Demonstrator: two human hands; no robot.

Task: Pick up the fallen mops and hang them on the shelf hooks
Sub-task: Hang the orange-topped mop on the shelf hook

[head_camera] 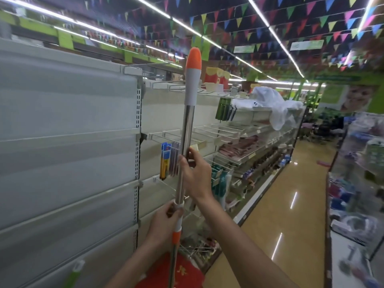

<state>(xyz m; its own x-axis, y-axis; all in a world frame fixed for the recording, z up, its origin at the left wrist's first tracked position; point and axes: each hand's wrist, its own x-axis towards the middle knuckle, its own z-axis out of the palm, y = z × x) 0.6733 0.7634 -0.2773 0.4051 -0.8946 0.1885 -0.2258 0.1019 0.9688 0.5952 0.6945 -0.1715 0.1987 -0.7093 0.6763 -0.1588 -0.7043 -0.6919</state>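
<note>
- The person is holding the shiny steel mop pole with a grey-and-orange plastic cap [187, 125] upright in the aisle, just in front of the white shelf's wire hooks [207, 93].
- The left hand [166, 217] is curling round the pole's white collar joint low down. The right hand [196, 175] is wrapping thumb and fingers round bare steel higher up.
- The pole is looking stiff, light and slick, so the plastic collar is probably offering the surer hold.
- The red floor mat [187, 275] is showing yellow characters, too blurred to read.

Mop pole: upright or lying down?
Nearly upright: mop pole tilted slightly, orange cap on top, right hand gripping the steel midsection, left hand gripping the white collar lower down.
</note>
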